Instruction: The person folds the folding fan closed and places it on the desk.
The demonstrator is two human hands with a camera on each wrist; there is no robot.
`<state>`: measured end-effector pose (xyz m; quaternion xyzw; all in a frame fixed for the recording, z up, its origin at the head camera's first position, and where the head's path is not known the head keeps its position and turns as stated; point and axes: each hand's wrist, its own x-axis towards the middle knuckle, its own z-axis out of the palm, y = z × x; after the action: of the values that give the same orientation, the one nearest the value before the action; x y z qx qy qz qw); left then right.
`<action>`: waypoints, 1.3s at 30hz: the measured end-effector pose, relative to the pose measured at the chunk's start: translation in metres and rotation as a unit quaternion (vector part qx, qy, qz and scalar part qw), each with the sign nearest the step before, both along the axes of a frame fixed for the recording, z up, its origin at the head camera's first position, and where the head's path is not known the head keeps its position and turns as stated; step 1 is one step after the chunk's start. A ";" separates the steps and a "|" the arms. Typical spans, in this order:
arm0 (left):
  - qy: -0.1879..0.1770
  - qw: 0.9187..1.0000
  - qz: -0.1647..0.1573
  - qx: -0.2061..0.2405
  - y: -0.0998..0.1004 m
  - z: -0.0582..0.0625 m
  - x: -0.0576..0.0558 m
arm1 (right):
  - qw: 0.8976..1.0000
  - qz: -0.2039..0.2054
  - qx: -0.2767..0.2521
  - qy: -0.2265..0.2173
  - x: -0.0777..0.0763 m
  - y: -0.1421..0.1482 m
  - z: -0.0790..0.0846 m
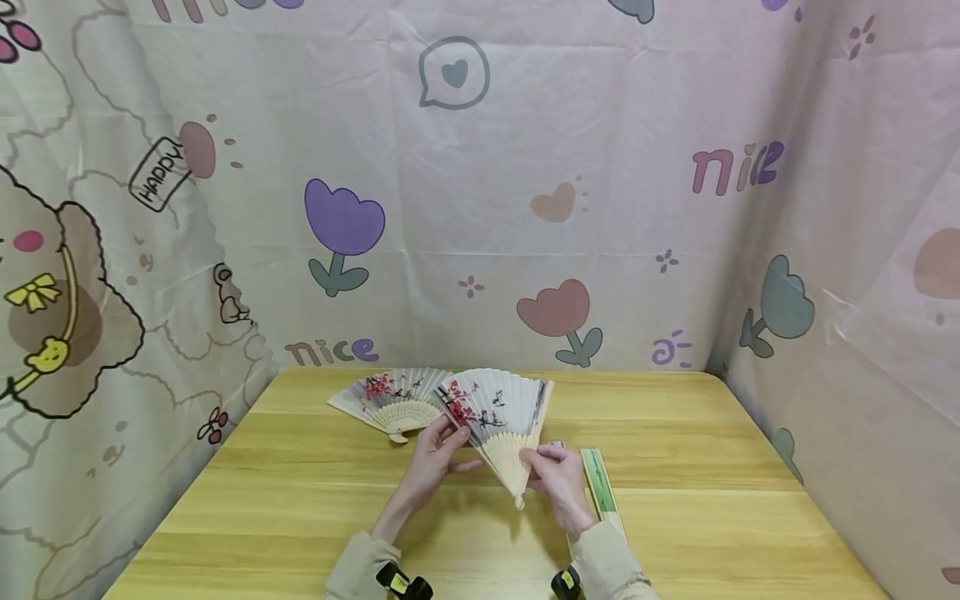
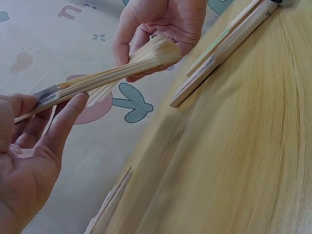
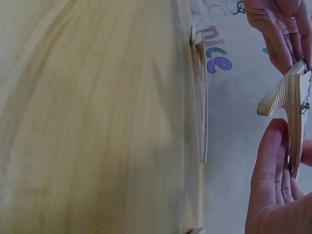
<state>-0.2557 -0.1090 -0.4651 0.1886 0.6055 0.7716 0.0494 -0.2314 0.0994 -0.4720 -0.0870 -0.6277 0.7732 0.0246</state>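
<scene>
Blossom-print folding fan held fanned out between two pinching hands

We find the blossom-print folding fan point(image 1: 517, 404) at lower centre of the head view, raised above the wooden table point(image 1: 697, 500), its pivot end point(image 1: 519, 502) pointing down the frame. The left hand point(image 1: 432, 458) pinches the fan's left edge between thumb and fingers. The right hand point(image 1: 561, 479) pinches the slatted part near the pivot, thumb in front, fingers behind.

Nearby: a second blossom-print fan point(image 1: 405, 400), spread, lies left of the held one; a green-leafed folded fan point(image 1: 598, 479) lies to the right; another slim folded piece point(image 1: 556, 444) is mostly hidden by the right hand.

Handling, our judgement: very light; slats thin and springy; the pleated leaf soft, easily creased or torn. We would hold by the outer sticks and near the pivot, pressing lightly, off the printed leaf. Smooth slats may slide on one another.
</scene>
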 end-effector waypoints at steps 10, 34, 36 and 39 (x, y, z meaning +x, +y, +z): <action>-0.013 1.000 -0.002 -0.003 0.003 0.004 0.001 | 1.000 -0.002 0.014 0.002 0.000 -0.001 0.000; -0.029 0.999 0.036 0.017 -0.002 0.000 0.001 | 0.985 0.166 0.033 0.018 0.007 0.007 0.003; -0.038 0.998 0.042 0.019 -0.002 0.000 0.001 | 0.986 0.164 0.036 0.018 0.007 0.007 0.002; -0.043 0.998 0.051 0.019 -0.001 0.000 0.001 | 0.987 0.150 0.047 0.023 0.007 0.006 0.003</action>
<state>-0.2548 -0.1102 -0.4655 0.1253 0.5968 0.7919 0.0327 -0.2244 0.1052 -0.4693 0.0275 -0.6688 0.7393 -0.0735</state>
